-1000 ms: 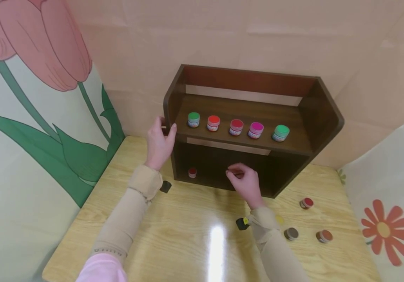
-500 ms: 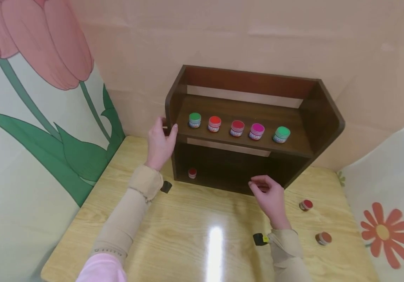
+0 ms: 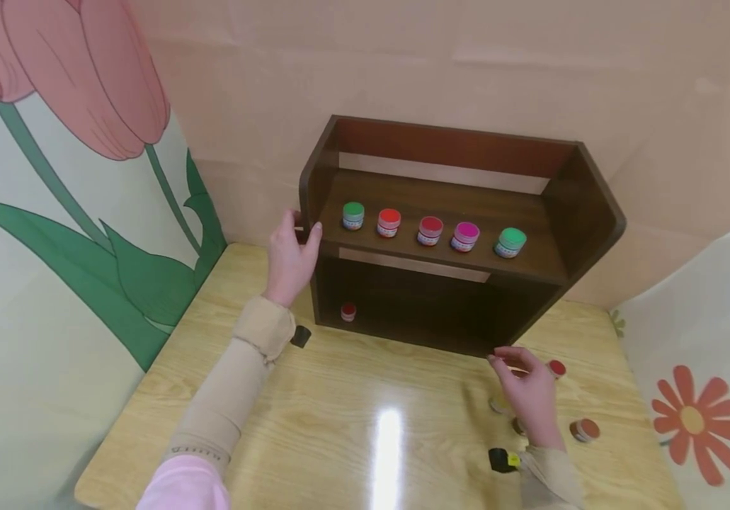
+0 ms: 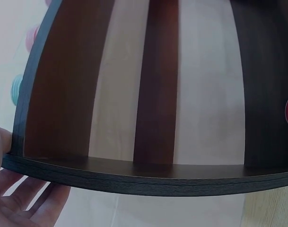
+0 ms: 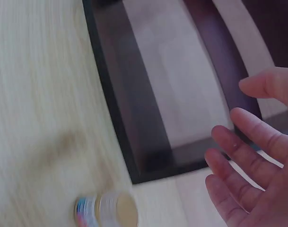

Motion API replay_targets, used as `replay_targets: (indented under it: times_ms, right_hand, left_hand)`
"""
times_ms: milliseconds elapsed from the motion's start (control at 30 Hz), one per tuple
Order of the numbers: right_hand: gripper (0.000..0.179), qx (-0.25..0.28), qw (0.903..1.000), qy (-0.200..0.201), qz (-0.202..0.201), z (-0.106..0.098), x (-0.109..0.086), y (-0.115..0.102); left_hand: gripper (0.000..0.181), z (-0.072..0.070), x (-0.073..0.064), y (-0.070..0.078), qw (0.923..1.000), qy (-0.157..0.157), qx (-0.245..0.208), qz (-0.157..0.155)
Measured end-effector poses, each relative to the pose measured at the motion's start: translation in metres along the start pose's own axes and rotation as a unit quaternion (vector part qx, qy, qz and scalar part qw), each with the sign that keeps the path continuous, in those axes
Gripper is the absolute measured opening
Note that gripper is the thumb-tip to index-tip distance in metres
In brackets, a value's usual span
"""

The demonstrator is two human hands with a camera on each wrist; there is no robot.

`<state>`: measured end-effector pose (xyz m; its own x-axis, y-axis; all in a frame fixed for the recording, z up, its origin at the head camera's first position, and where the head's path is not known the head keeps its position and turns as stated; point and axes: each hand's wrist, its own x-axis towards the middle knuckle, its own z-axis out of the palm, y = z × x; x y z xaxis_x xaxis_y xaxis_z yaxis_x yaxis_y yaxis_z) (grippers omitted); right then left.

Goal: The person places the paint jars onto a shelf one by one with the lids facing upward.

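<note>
My left hand (image 3: 292, 261) grips the left side panel of a dark brown two-tier shelf (image 3: 441, 195); in the left wrist view its fingers (image 4: 51, 203) curl behind the panel's edge. Hovering off the shelf's lower right corner, my right hand (image 3: 530, 393) holds nothing, its fingers loosely bent and apart in the right wrist view. Close to it lie a small jar with a yellowish lid (image 5: 127, 210), a partly covered dark jar (image 3: 518, 426) and a red-lidded jar (image 3: 556, 369). A brownish-red jar (image 3: 585, 430) lies farther right.
On the upper tier stands a row of small jars, including a green-lidded jar (image 3: 353, 216), a magenta-lidded jar (image 3: 465, 236) and a teal-lidded jar (image 3: 510, 242). A red-lidded jar (image 3: 348, 312) sits at the lower tier's left. The shelf stands on a wooden table (image 3: 326, 425) against a wall covering.
My right hand has moved from the front of the lower tier rightward and toward me, over the loose jars. My left hand has stayed on the shelf's side.
</note>
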<state>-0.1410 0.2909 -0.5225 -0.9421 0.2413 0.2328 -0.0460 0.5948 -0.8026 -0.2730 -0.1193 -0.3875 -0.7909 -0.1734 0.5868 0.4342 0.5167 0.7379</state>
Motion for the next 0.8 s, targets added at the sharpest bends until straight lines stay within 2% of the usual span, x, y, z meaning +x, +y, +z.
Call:
replay_targets:
  times_ms: [200, 533, 800]
  right_hand:
    - [0.035, -0.036, 0.9979, -0.030, 0.046, -0.015, -0.009, 0.016]
    - [0.046, -0.047, 0.9948, -0.069, 0.058, -0.024, -0.018, 0.038]
    - [0.066, -0.087, 0.9819, -0.132, 0.104, -0.028, -0.025, 0.049]
  left_hand:
    - [0.022, 0.000, 0.000, 0.000, 1.0000, 0.002, 0.000, -0.002]
    - [0.023, 0.000, 0.001, 0.001, 1.0000, 0.001, 0.001, -0.006]
    - [0.022, 0.000, 0.000, 0.000, 1.0000, -0.001, -0.001, -0.004]
